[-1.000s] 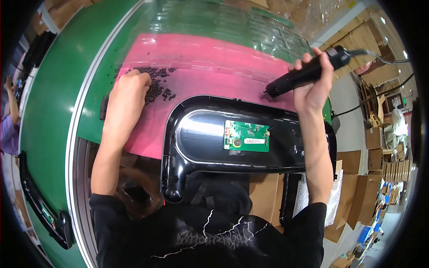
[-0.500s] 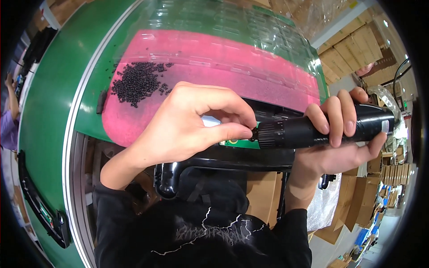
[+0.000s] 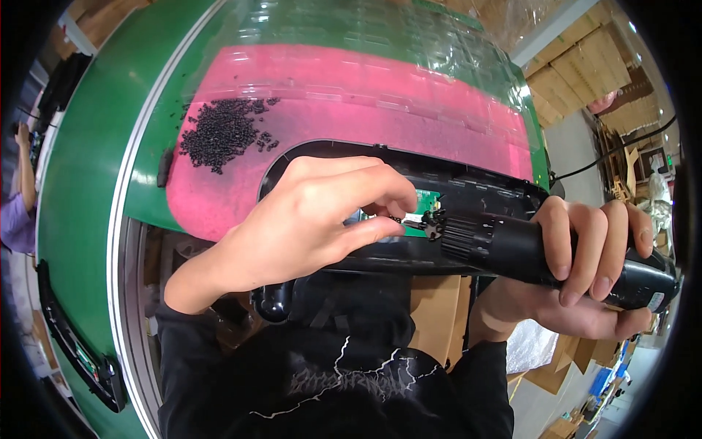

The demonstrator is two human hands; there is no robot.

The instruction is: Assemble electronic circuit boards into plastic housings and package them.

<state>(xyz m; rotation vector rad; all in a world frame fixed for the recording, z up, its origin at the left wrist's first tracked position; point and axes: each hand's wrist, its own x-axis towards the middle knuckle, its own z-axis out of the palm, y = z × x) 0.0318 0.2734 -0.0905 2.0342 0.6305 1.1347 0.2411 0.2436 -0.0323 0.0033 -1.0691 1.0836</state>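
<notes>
My right hand (image 3: 585,249) is wrapped round a black electric screwdriver (image 3: 504,245), its nose pointing left. A clump of small black screws (image 3: 433,224) clings about its tip. Just left of that tip, my left hand (image 3: 329,208) has thumb and forefinger pinched, with tiny dark screws showing at the fingertips; how many they hold is hidden. Below both hands lies a long black plastic housing (image 3: 322,150) with rounded ends. Inside it sits a green circuit board (image 3: 430,199), partly covered by my left hand.
A pile of black screws (image 3: 219,135) lies on a pink mat (image 3: 212,201) at the left. Clear plastic trays (image 3: 351,73) cover the mat's far part. Another black housing (image 3: 77,351) rests on the green bench (image 3: 80,219). Cardboard boxes (image 3: 585,80) stand at right; a person's purple sleeve (image 3: 18,223) shows far left.
The screwdriver has moved right and toward me, its tip drawn away from my left fingertips. The screw clump, housing and circuit board show more now. My left hand stays pinched, slightly lower.
</notes>
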